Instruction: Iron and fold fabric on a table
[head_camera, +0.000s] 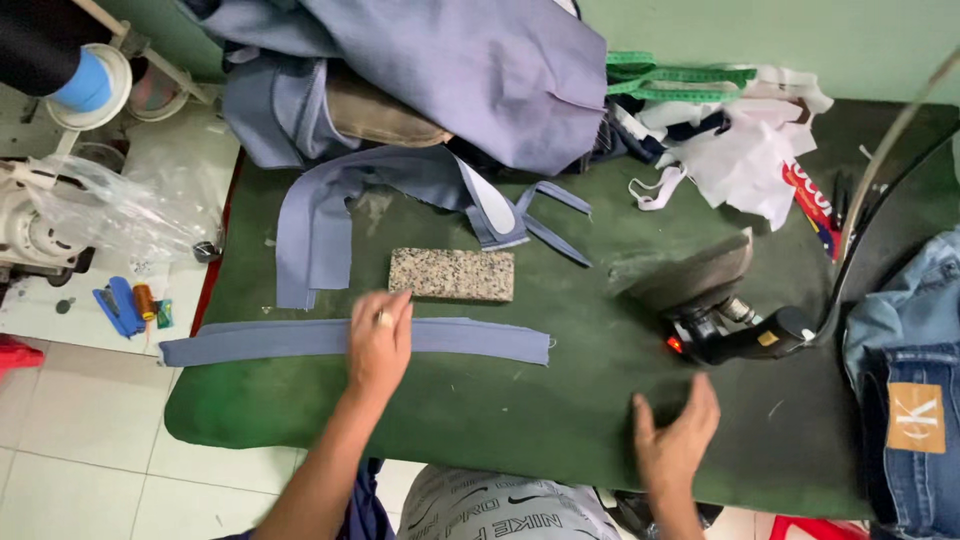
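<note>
My left hand (380, 340) lies flat, fingers together, pressing on a long grey-blue fabric strip (250, 341) that stretches left to right across the green padded board (480, 400). A ring shows on one finger. My right hand (675, 430) hovers open, blurred, just below and left of a black steam iron (720, 310) that rests tilted on the board with a small red light lit. A speckled granite block (452, 274) sits just above the strip, near my left hand.
More grey-blue fabric pieces (320, 220) and a garment pile (450, 70) cover the back of the board. White scraps (740, 150) and a green tape measure (680, 80) lie back right. Jeans (910, 400) hang at right. A sewing machine (30, 230) stands at left.
</note>
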